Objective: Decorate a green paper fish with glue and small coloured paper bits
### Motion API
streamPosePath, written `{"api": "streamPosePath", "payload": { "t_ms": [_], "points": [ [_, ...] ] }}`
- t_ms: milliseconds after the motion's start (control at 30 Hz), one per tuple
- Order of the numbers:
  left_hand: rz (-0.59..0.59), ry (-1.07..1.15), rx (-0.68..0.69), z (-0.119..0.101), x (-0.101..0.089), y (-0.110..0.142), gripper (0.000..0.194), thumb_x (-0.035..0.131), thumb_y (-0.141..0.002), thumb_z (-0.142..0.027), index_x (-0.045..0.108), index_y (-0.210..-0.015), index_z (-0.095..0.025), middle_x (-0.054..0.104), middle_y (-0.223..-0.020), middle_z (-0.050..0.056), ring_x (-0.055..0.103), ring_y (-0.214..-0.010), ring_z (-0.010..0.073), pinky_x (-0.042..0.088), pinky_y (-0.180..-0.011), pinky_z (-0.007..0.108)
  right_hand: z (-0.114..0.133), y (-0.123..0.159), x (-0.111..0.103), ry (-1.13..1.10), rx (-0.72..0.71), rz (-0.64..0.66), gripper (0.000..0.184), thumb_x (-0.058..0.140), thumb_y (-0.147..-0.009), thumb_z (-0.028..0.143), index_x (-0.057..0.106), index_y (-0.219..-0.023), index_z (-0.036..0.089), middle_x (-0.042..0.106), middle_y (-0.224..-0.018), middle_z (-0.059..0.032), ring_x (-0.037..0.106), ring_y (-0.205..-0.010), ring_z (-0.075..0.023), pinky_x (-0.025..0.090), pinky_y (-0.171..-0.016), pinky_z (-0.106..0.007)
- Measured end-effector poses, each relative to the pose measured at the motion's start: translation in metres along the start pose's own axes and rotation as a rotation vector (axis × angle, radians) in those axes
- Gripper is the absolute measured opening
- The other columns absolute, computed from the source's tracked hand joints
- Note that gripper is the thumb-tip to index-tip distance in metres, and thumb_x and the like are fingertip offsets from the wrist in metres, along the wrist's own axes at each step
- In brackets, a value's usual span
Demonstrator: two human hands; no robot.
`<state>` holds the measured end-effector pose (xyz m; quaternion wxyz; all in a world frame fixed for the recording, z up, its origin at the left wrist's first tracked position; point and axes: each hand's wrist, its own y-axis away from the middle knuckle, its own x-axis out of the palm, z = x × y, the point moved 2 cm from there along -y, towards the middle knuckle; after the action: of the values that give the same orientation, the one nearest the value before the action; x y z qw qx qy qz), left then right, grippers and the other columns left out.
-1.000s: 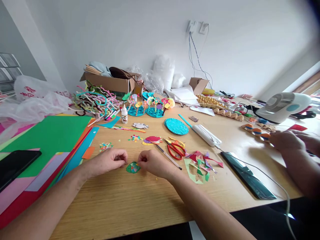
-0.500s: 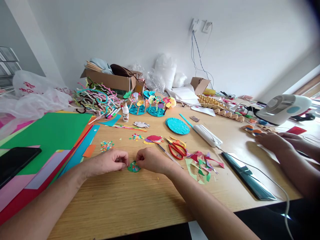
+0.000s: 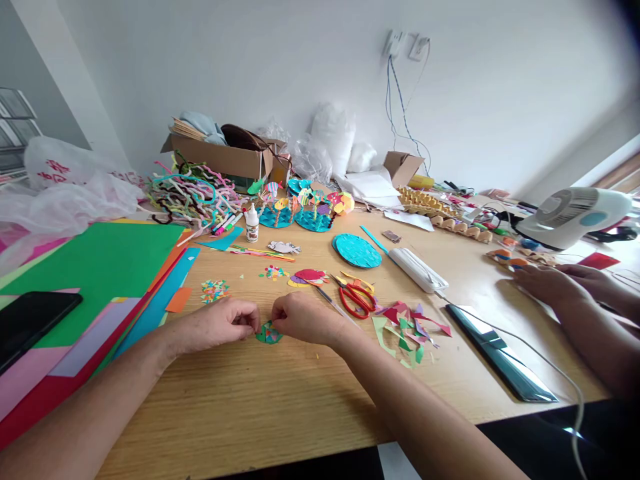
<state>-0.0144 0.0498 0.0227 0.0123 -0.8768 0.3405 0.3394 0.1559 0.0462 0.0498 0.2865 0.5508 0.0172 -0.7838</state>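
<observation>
A small green paper cutout [image 3: 269, 334] decorated with colored paper bits lies on the table between my hands. My left hand [image 3: 227, 321] is closed in a pinch at its left edge. From the right, my right hand [image 3: 303, 319] bends its pinched fingers down over the cutout's right side; anything between those fingertips is too small to make out. Just beyond my hands are a pile of tiny paper bits [image 3: 214, 291], a second small pile [image 3: 275, 272] and stacked colored paper shapes [image 3: 311, 275]. Red-handled scissors [image 3: 356, 299] and a pen [image 3: 333, 301] rest to the right.
Colored paper sheets [image 3: 105, 267] and a black phone [image 3: 37, 327] cover the left. Further back stand a glue bottle [image 3: 252, 225] and blue discs [image 3: 357, 251]. Paper scraps [image 3: 405, 327], a power strip [image 3: 417, 270] and another person's hands [image 3: 553, 287] are on the right.
Both hands keep nearly the same pose around the green cutout, with only slight finger movement. The whole view has shifted a little.
</observation>
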Motion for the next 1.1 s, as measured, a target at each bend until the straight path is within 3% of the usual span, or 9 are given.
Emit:
{"api": "streamPosePath", "payload": {
  "t_ms": [567, 1100],
  "points": [
    [0.009, -0.042, 0.036, 0.002, -0.001, -0.001, 0.016, 0.051, -0.07, -0.026, 0.064, -0.077, -0.021, 0.067, -0.077, 0.0, 0.06, -0.072, 0.0181, 0.041, -0.063, 0.023, 0.01, -0.005, -0.015, 0.212, -0.15, 0.126, 0.019, 0.058, -0.077, 0.015, 0.074, -0.087, 0.019, 0.073, -0.082, -0.0035, 0.061, -0.069, -0.015, 0.032, -0.049, -0.022],
    [0.048, -0.071, 0.05, 0.007, 0.001, -0.004, 0.017, 0.048, -0.07, -0.022, 0.062, -0.079, -0.02, 0.063, -0.076, -0.001, 0.057, -0.071, 0.0165, 0.04, -0.062, 0.022, 0.015, -0.008, -0.02, 0.309, -0.172, 0.225, 0.025, 0.054, -0.081, 0.019, 0.072, -0.098, 0.016, 0.074, -0.092, -0.005, 0.064, -0.076, -0.0152, 0.033, -0.05, -0.021]
  ]
}}
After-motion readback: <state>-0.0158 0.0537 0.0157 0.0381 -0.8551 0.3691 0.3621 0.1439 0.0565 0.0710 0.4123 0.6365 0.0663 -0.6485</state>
